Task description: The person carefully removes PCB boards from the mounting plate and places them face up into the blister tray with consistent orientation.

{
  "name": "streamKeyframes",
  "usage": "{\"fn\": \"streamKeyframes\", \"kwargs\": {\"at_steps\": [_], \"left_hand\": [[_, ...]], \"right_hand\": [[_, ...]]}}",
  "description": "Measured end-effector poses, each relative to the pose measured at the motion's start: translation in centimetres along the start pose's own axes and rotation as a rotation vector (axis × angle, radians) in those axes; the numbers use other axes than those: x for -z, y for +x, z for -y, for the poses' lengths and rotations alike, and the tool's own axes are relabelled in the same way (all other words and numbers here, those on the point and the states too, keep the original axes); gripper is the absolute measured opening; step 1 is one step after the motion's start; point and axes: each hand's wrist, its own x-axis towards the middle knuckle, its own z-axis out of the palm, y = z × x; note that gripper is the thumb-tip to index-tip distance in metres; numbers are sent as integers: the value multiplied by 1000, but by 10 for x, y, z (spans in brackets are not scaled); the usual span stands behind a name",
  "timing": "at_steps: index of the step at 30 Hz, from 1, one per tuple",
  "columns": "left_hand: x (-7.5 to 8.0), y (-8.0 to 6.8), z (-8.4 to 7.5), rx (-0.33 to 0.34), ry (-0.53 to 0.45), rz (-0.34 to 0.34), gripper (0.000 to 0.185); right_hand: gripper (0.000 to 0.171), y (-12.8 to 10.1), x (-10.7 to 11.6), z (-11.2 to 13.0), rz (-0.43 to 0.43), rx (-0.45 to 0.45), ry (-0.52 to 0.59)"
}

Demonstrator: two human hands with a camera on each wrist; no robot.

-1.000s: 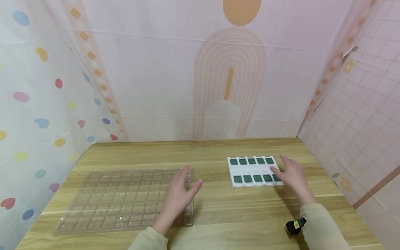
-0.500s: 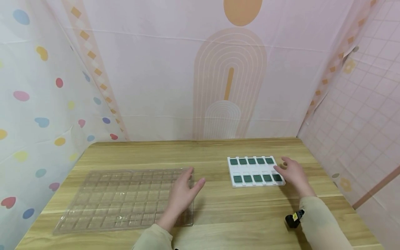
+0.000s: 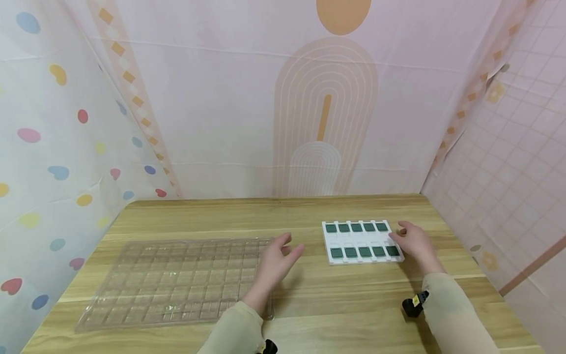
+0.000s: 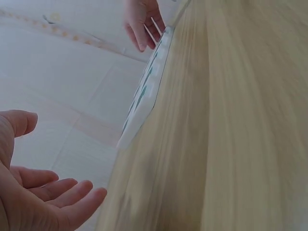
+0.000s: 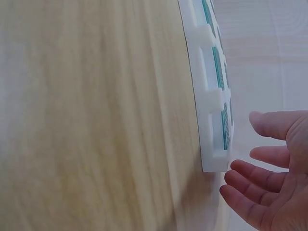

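Observation:
A white foam tray (image 3: 353,240) lies on the right half of the table, with two rows of small green square chips (image 3: 364,252) set in its slots. My right hand (image 3: 414,243) is at the tray's right end, fingers loosely bent and thumb by the edge; in the right wrist view the hand (image 5: 269,178) holds nothing. To the left, a clear plastic tray (image 3: 177,280) with many square pockets lies flat. My left hand (image 3: 275,260) is over its right end, thumb and fingers apart, and the left wrist view shows nothing in that hand (image 4: 48,192).
Both trays lie on a wood-grain table (image 3: 336,300), with bare wood between them. Patterned cloth (image 3: 221,123) hangs behind the table and along both sides. A small black device (image 3: 412,308) is strapped at the right sleeve, another (image 3: 268,347) at the left.
My left hand has moved right, toward the white foam tray. My right hand has drawn back slightly to the right, uncovering the tray's near right chip. Both trays stay in place.

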Motion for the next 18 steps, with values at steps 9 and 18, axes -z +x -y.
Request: {"fn": "streamKeyframes", "kwargs": {"at_steps": [9,18], "left_hand": [[-18,14,-7,41,-56,21,57],[-29,30,-13,90,-63,36,59]], "right_hand": [[61,2,4,3,1,-5,5],[61,2,7,5,5,-33,27]]}}
